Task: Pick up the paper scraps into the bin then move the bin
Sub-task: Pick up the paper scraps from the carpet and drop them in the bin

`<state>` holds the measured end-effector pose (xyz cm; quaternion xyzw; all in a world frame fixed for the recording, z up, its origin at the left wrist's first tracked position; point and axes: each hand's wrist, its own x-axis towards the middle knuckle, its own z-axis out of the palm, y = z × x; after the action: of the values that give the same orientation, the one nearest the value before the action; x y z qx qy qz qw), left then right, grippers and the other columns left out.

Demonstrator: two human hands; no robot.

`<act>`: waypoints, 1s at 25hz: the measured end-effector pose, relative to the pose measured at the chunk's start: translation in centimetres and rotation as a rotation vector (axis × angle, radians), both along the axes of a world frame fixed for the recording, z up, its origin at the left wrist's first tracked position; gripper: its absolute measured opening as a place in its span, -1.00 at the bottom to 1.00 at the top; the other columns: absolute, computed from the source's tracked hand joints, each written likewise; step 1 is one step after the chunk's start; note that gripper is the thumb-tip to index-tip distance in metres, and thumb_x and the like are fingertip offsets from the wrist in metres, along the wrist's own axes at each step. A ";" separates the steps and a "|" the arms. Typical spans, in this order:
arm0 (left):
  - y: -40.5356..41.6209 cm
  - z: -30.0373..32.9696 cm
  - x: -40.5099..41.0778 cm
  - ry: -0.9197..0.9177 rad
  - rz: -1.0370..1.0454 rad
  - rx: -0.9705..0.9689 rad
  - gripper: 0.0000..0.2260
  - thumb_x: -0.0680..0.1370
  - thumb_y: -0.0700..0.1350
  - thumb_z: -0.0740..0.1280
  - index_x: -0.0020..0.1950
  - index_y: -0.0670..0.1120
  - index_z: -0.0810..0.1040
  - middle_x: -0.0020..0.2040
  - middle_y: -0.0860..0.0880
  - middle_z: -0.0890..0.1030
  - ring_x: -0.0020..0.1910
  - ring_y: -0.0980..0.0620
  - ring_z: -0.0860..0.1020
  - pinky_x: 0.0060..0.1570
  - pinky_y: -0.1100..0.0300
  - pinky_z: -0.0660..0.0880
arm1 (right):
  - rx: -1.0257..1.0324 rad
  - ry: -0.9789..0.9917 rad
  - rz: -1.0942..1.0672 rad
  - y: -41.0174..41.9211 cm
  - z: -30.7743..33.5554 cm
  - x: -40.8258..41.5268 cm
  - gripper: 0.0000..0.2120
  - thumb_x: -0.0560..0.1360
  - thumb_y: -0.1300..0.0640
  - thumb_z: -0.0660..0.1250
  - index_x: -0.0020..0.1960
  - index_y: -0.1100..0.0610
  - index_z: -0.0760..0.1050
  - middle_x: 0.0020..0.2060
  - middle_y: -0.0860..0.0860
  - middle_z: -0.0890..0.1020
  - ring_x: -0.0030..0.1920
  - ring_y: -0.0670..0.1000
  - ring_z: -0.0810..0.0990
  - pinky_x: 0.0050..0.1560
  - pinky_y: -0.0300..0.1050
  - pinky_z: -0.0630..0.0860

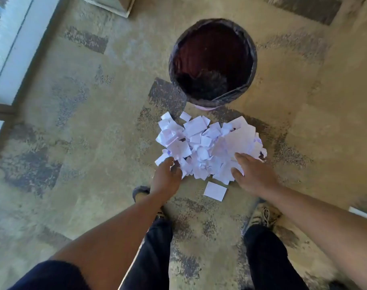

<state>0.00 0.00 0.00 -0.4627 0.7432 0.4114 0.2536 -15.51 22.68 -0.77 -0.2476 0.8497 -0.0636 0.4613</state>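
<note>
Both hands serve as the grip at the near edge of the paper heap: the left hand [167, 178] is loosely curled with its fingertips tucked into the scraps at the heap's near-left corner, and the right hand [254, 176] lies spread and flat, palm down, on the near-right side of the heap. Neither hand has lifted anything clear of the floor.

Patterned tan and grey carpet [78, 143] covers the floor. On it, just beyond the heap, stands the round bin [250, 40], lined with a dark bag folded over its rim. Inside it is dark and shadowed; only the crumpled liner at the bottom can be made out, and no white paper shows in it.

White paper scraps [205, 141], mostly small squares and rectangles, lie piled together between the bin and the person's shoes. One single scrap [215, 191] lies apart on the near side of the heap, between the two wrists.
</note>
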 end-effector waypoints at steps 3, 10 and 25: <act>0.2 -5.4 0.9 -0.124 0.110 0.128 -0.63 0.62 -0.04 0.30 0.41 -0.08 0.47 0.13 0.02 0.59 0.00 -0.02 0.58 -0.03 0.11 0.47 | 0.155 -0.272 -0.111 1.4 -5.2 1.1 -0.38 0.68 -0.13 0.13 0.65 0.06 0.07 0.61 0.09 0.23 0.51 0.16 0.35 0.40 0.09 0.39; 2.3 -14.9 -1.0 -0.172 0.109 0.433 -0.49 0.62 0.04 0.37 0.53 -0.07 0.38 0.47 -0.09 0.45 0.26 -0.04 0.48 0.23 0.08 0.41 | 0.148 -0.333 -0.361 -0.8 -14.3 1.7 -0.46 0.63 -0.02 0.26 0.55 0.15 0.30 0.55 0.13 0.34 0.46 0.17 0.41 0.26 -0.08 0.38; 6.7 -19.9 -7.9 0.120 -0.105 0.118 -0.76 0.59 -0.09 0.38 0.24 -0.08 0.65 0.12 -0.02 0.70 0.16 -0.03 0.63 0.18 0.12 0.56 | -0.018 -0.134 -0.123 -1.1 -21.8 -1.1 -0.47 0.64 0.14 0.23 0.58 0.17 0.23 0.63 0.07 0.11 0.60 0.14 0.15 0.51 0.04 0.26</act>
<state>-7.85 6.74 -19.86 -0.3817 0.7549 0.4676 0.2565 -16.62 21.60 -22.59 -0.1944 0.8297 -0.1158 0.5102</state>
